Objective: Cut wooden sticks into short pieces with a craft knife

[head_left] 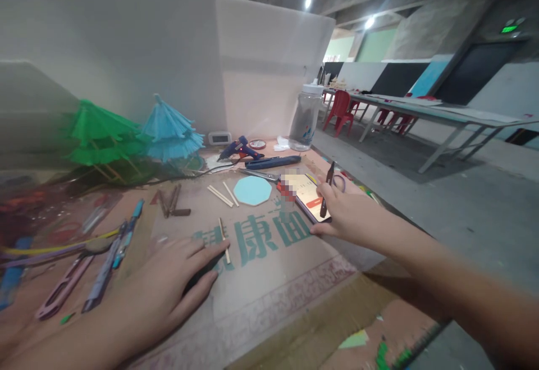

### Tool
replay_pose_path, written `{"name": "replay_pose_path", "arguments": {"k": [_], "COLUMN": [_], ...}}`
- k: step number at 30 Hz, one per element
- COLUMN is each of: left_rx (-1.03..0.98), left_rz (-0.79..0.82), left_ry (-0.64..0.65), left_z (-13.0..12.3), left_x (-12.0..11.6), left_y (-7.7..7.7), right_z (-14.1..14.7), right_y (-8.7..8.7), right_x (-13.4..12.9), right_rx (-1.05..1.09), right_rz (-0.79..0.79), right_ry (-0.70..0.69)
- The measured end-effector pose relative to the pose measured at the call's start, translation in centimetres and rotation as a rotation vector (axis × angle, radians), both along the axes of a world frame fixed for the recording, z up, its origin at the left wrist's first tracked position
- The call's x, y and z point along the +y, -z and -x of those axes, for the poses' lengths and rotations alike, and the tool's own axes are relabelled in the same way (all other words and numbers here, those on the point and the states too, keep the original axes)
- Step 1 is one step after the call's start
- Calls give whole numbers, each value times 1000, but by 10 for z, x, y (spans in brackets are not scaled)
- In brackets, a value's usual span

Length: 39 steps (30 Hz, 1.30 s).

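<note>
Stretched closest to the lens, a bare left hand rests with thumb and fingers apart, one fingertip on a thin wooden stick lying across a green-lettered sheet, apparently to stop it rolling. The right hand is closed around a dark marker, tilted near upright, its thumb against a lit smartphone, seemingly steadying both. Beyond, loose sticks lie beside a pale-blue octagon, likely for easy reach. Farther back sit a glue gun, a clear bottle and, at left, green and blue tiered paper umbrellas, probably spared from the clutter.
</note>
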<state>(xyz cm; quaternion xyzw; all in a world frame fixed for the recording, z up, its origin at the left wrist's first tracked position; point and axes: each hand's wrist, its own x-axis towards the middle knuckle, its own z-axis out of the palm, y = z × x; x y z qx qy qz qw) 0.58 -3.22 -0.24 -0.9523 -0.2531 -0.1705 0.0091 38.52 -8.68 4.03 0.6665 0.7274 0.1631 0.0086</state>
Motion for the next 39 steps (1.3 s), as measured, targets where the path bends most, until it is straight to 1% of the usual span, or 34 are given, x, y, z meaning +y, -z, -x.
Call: {"name": "replay_pose_path", "arguments": {"k": [2, 5, 9, 11, 13, 16, 18, 20, 22, 24, 26, 28, 29, 31, 33, 34, 36, 37, 39], "left_rx": [-7, -20, -25, -26, -24, -20, -24, -28, -32, -39, -36, -24, -17, -9, 0, 3, 12, 14, 4], "left_rz": [-5, 2, 23, 21, 17, 27, 40, 49, 58, 64, 65, 70, 74, 85, 94, 97, 95, 88, 76], "left_ry": [2, 3, -2, -2, -1, 3, -1, -7, -8, -11, -18, -23, -24, -23, -23, -22, -22, -23, -16], "left_z": [0, 0, 0, 0, 0, 1, 2, 3, 2, 1, 0, -1, -1, -1, -2, -2, -3, -4, -4], "left_x": [0, 0, 1, 2, 2, 3, 2, 1, 1, 0, 0, 0, 0, -1, -2, -2, -3, -3, -3], "left_y": [1, 2, 4, 4, 5, 7, 9, 10, 10, 11, 10, 10, 9, 7, 4, 3, 1, 1, 1], "right_z": [-3, -6, -9, -13, -18, -26, -28, -25, -13, 6, 32, 61, 75, 101, 123, 133, 147, 151, 154], "right_y": [1, -5, -19, -23, -24, -24, -25, -26, -29, -30, -31, -33, -34, -35, -32, -29, -16, -9, 7], "right_x": [4, 11, 21, 25, 27, 28, 27, 27, 25, 21, 16, 12, 12, 16, 27, 35, 54, 63, 79], "right_rx": [-15, 50, 233, 294, 329, 360, 387, 423, 472, 537, 607, 703, 727, 764, 799, 859, 1107, 1237, 1399], "right_rz": [19, 70, 177, 232, 245, 241, 211, 127, 17, -35, 24, 142, 173, 222, 273, 293, 337, 340, 301], "right_ry": [11, 71, 231, 301, 325, 315, 275, 218, 158, 63, -54, -210, -286, -418, -539, -595, -674, -690, -643]}}
